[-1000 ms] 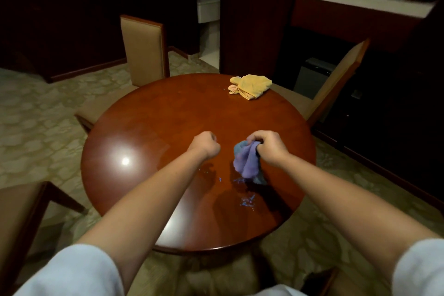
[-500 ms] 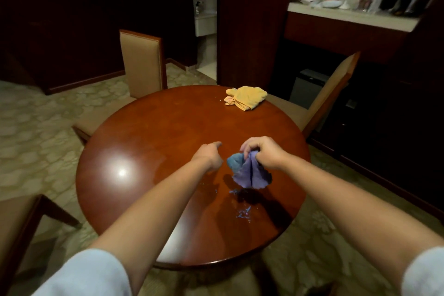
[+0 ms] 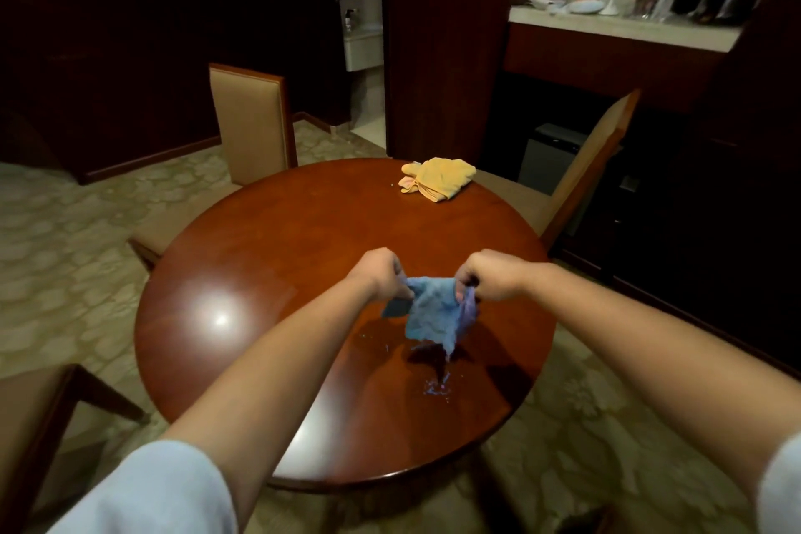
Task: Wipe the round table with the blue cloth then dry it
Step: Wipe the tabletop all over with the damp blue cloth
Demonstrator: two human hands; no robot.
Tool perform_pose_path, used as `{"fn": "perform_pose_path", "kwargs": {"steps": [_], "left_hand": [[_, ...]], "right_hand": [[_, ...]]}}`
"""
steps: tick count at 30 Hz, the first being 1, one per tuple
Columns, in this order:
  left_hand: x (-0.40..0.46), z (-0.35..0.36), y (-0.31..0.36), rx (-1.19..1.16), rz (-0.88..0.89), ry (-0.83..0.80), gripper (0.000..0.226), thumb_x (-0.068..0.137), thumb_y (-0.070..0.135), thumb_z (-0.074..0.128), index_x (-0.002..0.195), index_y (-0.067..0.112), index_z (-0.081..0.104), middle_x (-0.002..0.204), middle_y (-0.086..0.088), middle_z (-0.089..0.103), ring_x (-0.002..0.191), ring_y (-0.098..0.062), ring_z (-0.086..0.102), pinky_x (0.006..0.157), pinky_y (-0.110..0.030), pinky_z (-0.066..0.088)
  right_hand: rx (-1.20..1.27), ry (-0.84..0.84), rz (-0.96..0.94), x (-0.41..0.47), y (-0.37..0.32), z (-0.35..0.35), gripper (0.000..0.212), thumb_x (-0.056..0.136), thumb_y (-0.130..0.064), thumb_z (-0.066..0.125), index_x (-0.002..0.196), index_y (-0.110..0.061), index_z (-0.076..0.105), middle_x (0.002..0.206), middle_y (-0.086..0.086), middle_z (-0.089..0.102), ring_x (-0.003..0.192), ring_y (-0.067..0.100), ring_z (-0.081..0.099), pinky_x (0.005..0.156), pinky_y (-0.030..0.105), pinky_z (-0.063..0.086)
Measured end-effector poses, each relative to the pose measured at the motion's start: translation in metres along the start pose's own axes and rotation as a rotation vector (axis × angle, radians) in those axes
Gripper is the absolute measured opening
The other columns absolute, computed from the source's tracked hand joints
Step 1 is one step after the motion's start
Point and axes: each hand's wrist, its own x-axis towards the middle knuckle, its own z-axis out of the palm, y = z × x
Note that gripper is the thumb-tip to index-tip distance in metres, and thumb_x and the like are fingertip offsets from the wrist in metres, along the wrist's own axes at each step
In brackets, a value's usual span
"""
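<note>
The blue cloth (image 3: pixel 435 312) hangs above the middle of the round wooden table (image 3: pixel 277 256), stretched between both hands. My left hand (image 3: pixel 381 273) pinches its left top corner and my right hand (image 3: pixel 485 275) pinches the right top corner. The cloth's lower tip dangles just over the tabletop. Small wet drops (image 3: pixel 435 390) glisten on the wood beneath it. A yellow cloth (image 3: pixel 440 183) lies crumpled near the far edge of the table.
Two upholstered chairs stand at the far side, one at the back left (image 3: pixel 251 126) and one at the right (image 3: pixel 594 160). Another chair (image 3: pixel 39 412) sits at the near left. A counter (image 3: pixel 624 28) with bottles and dishes is at the back right.
My left hand, earlier a bare fist beside the cloth, has taken hold of it. The bunched cloth has been pulled open between both hands.
</note>
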Motion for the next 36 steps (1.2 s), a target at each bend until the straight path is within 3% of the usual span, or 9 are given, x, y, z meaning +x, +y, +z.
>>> {"fn": "perform_pose_path", "kwargs": {"steps": [3, 5, 10, 15, 20, 24, 27, 31, 36], "left_hand": [[-0.002, 0.005, 0.002, 0.017, 0.014, 0.102, 0.016, 0.085, 0.02, 0.07, 0.073, 0.012, 0.062, 0.085, -0.002, 0.06, 0.084, -0.021, 0.058, 0.067, -0.029, 0.046], [-0.004, 0.007, 0.004, -0.007, 0.01, 0.183, 0.008, 0.088, 0.017, 0.066, 0.09, 0.009, 0.069, 0.097, -0.006, 0.065, 0.091, -0.025, 0.062, 0.071, -0.033, 0.049], [-0.006, 0.014, 0.008, -0.102, 0.015, 0.236, 0.016, 0.083, 0.009, 0.056, 0.09, 0.007, 0.07, 0.095, -0.014, 0.069, 0.088, -0.031, 0.062, 0.071, -0.038, 0.052], [-0.015, 0.04, 0.01, -0.213, 0.001, 0.131, 0.011, 0.08, 0.007, 0.052, 0.08, 0.014, 0.06, 0.084, -0.008, 0.062, 0.079, -0.021, 0.055, 0.062, -0.025, 0.039], [-0.023, 0.068, 0.006, -0.312, 0.065, 0.0, 0.017, 0.084, 0.008, 0.056, 0.094, 0.019, 0.061, 0.073, 0.004, 0.055, 0.073, -0.014, 0.05, 0.052, -0.019, 0.035], [-0.021, 0.074, 0.008, -0.294, 0.117, 0.096, 0.014, 0.08, 0.011, 0.066, 0.093, 0.01, 0.07, 0.087, -0.003, 0.062, 0.079, -0.013, 0.055, 0.068, -0.023, 0.044], [-0.026, 0.08, 0.008, -0.323, 0.2, 0.16, 0.011, 0.072, 0.005, 0.071, 0.083, 0.008, 0.071, 0.084, 0.0, 0.056, 0.078, -0.013, 0.053, 0.063, -0.018, 0.04], [-0.036, 0.091, 0.008, -0.682, 0.103, 0.13, 0.017, 0.072, 0.001, 0.067, 0.069, 0.017, 0.063, 0.073, -0.002, 0.059, 0.071, -0.019, 0.056, 0.067, -0.032, 0.049], [-0.041, 0.087, 0.026, -1.185, -0.135, 0.107, 0.028, 0.086, -0.013, 0.05, 0.076, 0.011, 0.059, 0.071, -0.005, 0.057, 0.06, -0.014, 0.052, 0.047, -0.02, 0.046]], "right_hand": [[-0.076, -0.076, 0.057, -0.002, 0.0, 0.006, 0.035, 0.088, -0.034, 0.065, 0.119, -0.018, 0.067, 0.132, -0.007, 0.054, 0.116, 0.016, 0.054, 0.093, 0.026, 0.043], [-0.025, 0.051, 0.095, -0.006, 0.001, 0.01, 0.037, 0.09, -0.047, 0.058, 0.111, -0.02, 0.07, 0.13, -0.008, 0.054, 0.113, 0.017, 0.054, 0.091, 0.03, 0.046], [0.139, 0.438, 0.118, -0.015, 0.001, 0.026, 0.018, 0.084, -0.031, 0.069, 0.089, -0.028, 0.052, 0.092, -0.005, 0.06, 0.085, 0.016, 0.056, 0.07, 0.034, 0.047], [0.529, 0.373, 0.138, -0.019, 0.022, 0.054, 0.021, 0.08, -0.015, 0.073, 0.086, -0.024, 0.055, 0.082, -0.008, 0.061, 0.077, 0.013, 0.058, 0.073, 0.035, 0.048], [0.579, 0.218, 0.113, -0.03, 0.037, 0.079, 0.02, 0.079, -0.01, 0.075, 0.073, -0.023, 0.062, 0.08, -0.003, 0.064, 0.076, 0.012, 0.059, 0.071, 0.029, 0.047], [0.585, 0.294, 0.14, -0.033, 0.043, 0.085, 0.031, 0.074, -0.005, 0.077, 0.068, -0.028, 0.058, 0.076, -0.008, 0.062, 0.075, 0.011, 0.058, 0.074, 0.033, 0.048], [0.575, 0.236, 0.105, -0.036, 0.045, 0.085, 0.033, 0.071, -0.002, 0.077, 0.068, -0.028, 0.057, 0.081, -0.002, 0.063, 0.08, 0.013, 0.056, 0.075, 0.031, 0.046], [0.729, 0.154, 0.086, -0.041, 0.049, 0.083, 0.028, 0.072, 0.002, 0.075, 0.073, -0.023, 0.061, 0.092, 0.004, 0.067, 0.086, 0.014, 0.059, 0.079, 0.029, 0.047], [1.05, 0.091, 0.198, -0.043, 0.04, 0.074, 0.014, 0.082, -0.002, 0.069, 0.088, -0.014, 0.067, 0.076, -0.001, 0.064, 0.059, 0.003, 0.058, 0.048, 0.014, 0.042]]}}
